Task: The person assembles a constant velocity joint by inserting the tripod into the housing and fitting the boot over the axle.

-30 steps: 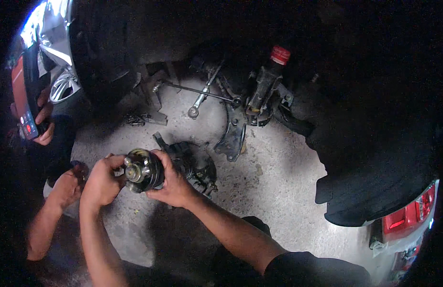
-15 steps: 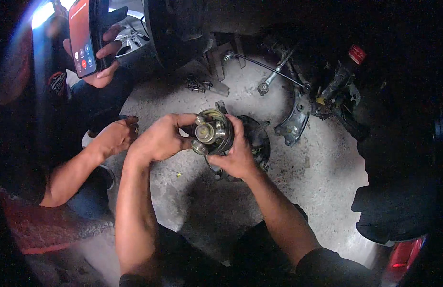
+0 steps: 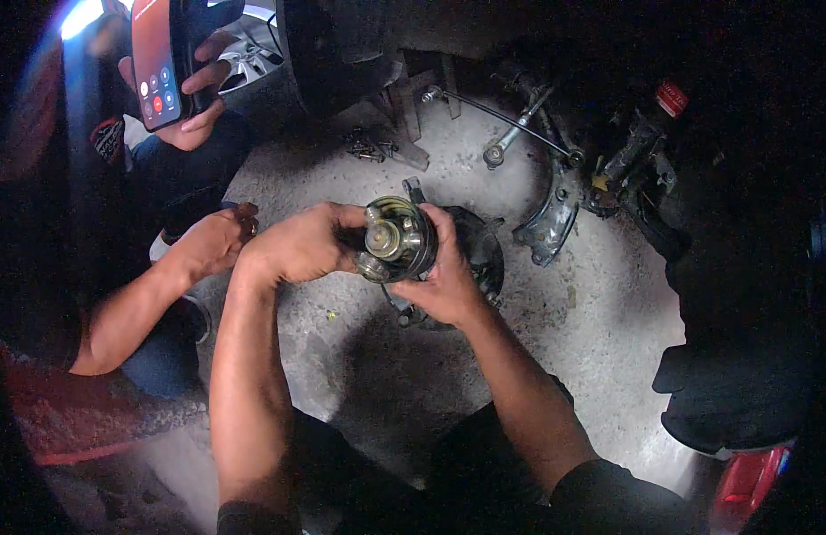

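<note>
We hold the metal joint point(image 3: 398, 238) two-handed, presumably sharing its weight: right grip point(image 3: 447, 290) wraps its dark rim point(image 3: 425, 254), left grip point(image 3: 301, 245) grasps its rollers point(image 3: 374, 267). Roller end faces us, likely for visibility.

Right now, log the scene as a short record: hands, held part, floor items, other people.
left_hand: left hand, fingers against the left side of the held part
right_hand: right hand, thumb and fingers around its right side
held_part: round metal part with roller-like knobs
beyond_part: dark round assembly, partly hidden
floor: small bolts, thin dark rod, flat metal arm
other_people: hand holding a phone; another hand near the left forearm
</note>
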`<state>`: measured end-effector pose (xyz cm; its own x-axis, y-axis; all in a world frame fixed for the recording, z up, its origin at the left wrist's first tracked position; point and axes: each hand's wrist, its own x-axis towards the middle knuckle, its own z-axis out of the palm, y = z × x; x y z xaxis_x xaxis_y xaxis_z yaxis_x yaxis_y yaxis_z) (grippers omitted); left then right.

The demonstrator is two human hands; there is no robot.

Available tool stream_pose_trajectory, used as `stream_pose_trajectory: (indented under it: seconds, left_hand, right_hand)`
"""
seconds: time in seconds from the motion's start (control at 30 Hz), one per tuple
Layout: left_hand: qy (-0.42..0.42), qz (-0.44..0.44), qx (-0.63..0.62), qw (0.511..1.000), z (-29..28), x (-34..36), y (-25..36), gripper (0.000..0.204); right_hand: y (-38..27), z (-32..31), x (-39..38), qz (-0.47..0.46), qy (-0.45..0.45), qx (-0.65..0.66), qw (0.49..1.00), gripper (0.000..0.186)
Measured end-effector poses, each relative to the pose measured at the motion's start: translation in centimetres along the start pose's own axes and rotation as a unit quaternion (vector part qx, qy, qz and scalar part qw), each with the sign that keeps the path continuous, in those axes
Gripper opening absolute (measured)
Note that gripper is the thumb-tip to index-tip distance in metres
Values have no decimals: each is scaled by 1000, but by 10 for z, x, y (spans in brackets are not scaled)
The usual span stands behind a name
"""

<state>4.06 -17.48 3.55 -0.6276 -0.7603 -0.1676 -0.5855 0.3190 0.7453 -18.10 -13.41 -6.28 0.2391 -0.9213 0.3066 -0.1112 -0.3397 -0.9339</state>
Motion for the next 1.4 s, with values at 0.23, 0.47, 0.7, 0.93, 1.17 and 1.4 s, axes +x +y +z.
stream_pose_trajectory:
  seconds: [0.23,0.47,0.7,0.93,1.17,1.4]
  left_hand:
    - [-26,-59,-55,996,-5,-4,14,60]
    - [-17,-33,-122,992,0,-6,20,53]
    - [0,-32,-119,992,-3,-11,23,51]
    - [33,-33,-161,986,4,-3,16,45]
    - [64,-30,-182,981,7,-5,18,37]
    - [72,2,-107,992,10,0,19,33]
  right_hand:
    - [-8,-5,-1,3,-8,-36,999,99]
    - [-8,-7,-1,3,-17,-6,1000,99]
    - [-9,-4,2,-39,-10,-17,999,99]
    - [-12,-11,0,-21,-3,1,1000,100]
    - [-14,-16,2,-8,-5,-9,1000,101]
    - [2,-18,1,9,33,-49,998,115]
